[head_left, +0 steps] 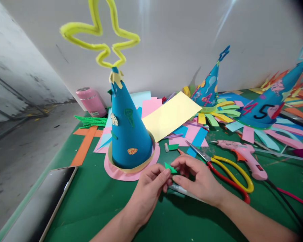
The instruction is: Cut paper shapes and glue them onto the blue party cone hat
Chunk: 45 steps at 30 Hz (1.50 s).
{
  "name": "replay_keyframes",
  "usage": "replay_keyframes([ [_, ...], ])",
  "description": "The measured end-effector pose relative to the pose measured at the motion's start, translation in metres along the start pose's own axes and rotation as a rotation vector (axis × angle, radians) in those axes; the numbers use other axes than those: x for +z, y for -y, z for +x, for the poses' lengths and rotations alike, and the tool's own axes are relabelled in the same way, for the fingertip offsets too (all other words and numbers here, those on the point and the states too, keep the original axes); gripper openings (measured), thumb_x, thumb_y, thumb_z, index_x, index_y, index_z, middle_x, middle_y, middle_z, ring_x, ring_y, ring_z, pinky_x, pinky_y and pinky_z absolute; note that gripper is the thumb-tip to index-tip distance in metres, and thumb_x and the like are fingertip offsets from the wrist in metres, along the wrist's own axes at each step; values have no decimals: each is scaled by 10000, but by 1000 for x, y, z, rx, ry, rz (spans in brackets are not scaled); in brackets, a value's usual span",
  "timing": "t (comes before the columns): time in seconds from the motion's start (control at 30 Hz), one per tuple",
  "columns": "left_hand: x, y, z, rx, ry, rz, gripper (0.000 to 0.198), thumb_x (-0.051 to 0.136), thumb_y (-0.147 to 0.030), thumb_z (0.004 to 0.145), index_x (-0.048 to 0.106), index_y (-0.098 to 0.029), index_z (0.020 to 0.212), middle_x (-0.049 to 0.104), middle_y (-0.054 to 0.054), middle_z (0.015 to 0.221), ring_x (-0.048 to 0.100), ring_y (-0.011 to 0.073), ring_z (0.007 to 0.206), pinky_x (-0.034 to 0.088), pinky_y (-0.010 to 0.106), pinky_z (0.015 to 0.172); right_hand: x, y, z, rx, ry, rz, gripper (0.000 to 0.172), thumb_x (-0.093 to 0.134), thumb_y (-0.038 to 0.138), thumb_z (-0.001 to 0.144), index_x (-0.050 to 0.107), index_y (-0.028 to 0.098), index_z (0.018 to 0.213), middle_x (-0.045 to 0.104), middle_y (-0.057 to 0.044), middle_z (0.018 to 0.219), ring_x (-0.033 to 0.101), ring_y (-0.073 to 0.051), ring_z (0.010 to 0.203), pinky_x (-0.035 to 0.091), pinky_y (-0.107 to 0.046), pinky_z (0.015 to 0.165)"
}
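Note:
Pinched between the thumb and fingers of my left hand (153, 183) is a small, pointed green paper piece (170, 167). My right hand (198, 176) is closed around its right edge, with the index fingertip on it; part of that grip is hidden. Under my hands lies a whitish pen-like stick (184, 191), partly covered. Just beyond my left hand stands a blue paper cone hat (131, 134) with stickers, a pink brim (121, 174) and a yellow pipe-cleaner shape (118, 37) on top. Scissors (227, 174) with red and yellow handles lie beside my right hand.
At right lies a pink glue gun (247, 156) with its cable. Two more decorated cone hats (208, 89) stand behind. Coloured paper sheets (174, 116), green pipe cleaners (91, 121) and a pink bottle (91, 102) are at the back. A phone (40, 205) rests by the left table edge.

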<state>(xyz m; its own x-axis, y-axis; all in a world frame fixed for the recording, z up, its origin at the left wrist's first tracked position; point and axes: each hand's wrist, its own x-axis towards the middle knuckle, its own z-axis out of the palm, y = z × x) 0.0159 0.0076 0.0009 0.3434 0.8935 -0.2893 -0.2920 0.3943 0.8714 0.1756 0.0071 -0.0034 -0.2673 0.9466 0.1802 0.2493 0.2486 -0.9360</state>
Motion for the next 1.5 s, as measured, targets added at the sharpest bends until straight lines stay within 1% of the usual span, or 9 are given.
replay_keyframes([
  [0.1, -1, 1, 0, 6, 10, -44, 220, 635, -273, 730, 530, -136, 594, 513, -31, 553, 387, 52, 505, 296, 181, 512, 1, -3, -1, -153, -54, -101, 92, 625, 213, 734, 592, 205, 820, 559, 30, 712, 489, -86, 566, 268, -403, 981],
  [0.3, 0, 0, 0, 36, 5, -36, 195, 635, -254, 729, 540, -139, 603, 519, -23, 566, 411, 64, 534, 320, 193, 549, 0, -5, 2, -195, -62, -81, 76, 593, 190, 761, 628, 214, 825, 597, 8, 720, 565, -121, 655, 258, -418, 992],
  [0.6, -4, 4, 1, 195, -25, 195, 199, 598, -267, 758, 554, -147, 605, 461, -29, 561, 396, 84, 561, 313, 210, 545, 7, -5, 2, -17, -48, 82, 42, 591, 243, 757, 602, 211, 781, 601, 33, 646, 582, -127, 614, 87, -488, 1042],
  [0.83, -7, 4, 1, 248, -15, 345, 211, 555, -285, 785, 538, -151, 623, 459, -21, 580, 402, 103, 574, 315, 225, 548, 7, 1, 4, 120, -31, 205, 71, 607, 263, 733, 593, 195, 746, 621, 39, 611, 594, -125, 584, 151, -498, 1027],
  [0.9, -7, 3, 1, 251, -14, 381, 218, 546, -288, 790, 532, -152, 621, 457, -21, 580, 402, 105, 574, 311, 227, 547, 6, 2, 5, 137, -11, 211, 83, 601, 272, 739, 584, 190, 745, 636, 28, 620, 600, -130, 591, 247, -481, 993],
  [1.03, -6, 1, 0, 265, -22, 443, 228, 540, -292, 791, 519, -153, 612, 442, -27, 573, 397, 106, 572, 303, 228, 548, 5, 4, 6, 159, 12, 218, 111, 590, 294, 745, 568, 185, 737, 648, 2, 641, 595, -137, 585, 482, -353, 717],
  [1.3, -4, -3, -1, 268, -34, 479, 221, 544, -291, 782, 532, -154, 609, 439, -24, 575, 393, 111, 570, 307, 225, 546, 7, 8, 5, 184, 8, 303, 159, 592, 320, 732, 543, 171, 758, 536, 20, 616, 506, -106, 561, 445, -252, 544],
  [1.4, -2, -6, -1, 301, -45, 493, 200, 557, -276, 773, 555, -156, 613, 445, -22, 574, 399, 112, 562, 309, 226, 538, 6, 7, 4, 212, 18, 363, 205, 554, 367, 766, 559, 171, 826, 507, 28, 627, 485, -100, 567, 428, -255, 581],
  [1.5, 0, -10, -3, 334, -28, 527, 215, 566, -269, 764, 542, -163, 578, 435, -23, 553, 396, 115, 548, 311, 229, 528, 1, 4, 5, 202, 50, 303, 191, 523, 349, 802, 574, 173, 746, 481, 49, 574, 462, -87, 528, 416, -304, 702],
])
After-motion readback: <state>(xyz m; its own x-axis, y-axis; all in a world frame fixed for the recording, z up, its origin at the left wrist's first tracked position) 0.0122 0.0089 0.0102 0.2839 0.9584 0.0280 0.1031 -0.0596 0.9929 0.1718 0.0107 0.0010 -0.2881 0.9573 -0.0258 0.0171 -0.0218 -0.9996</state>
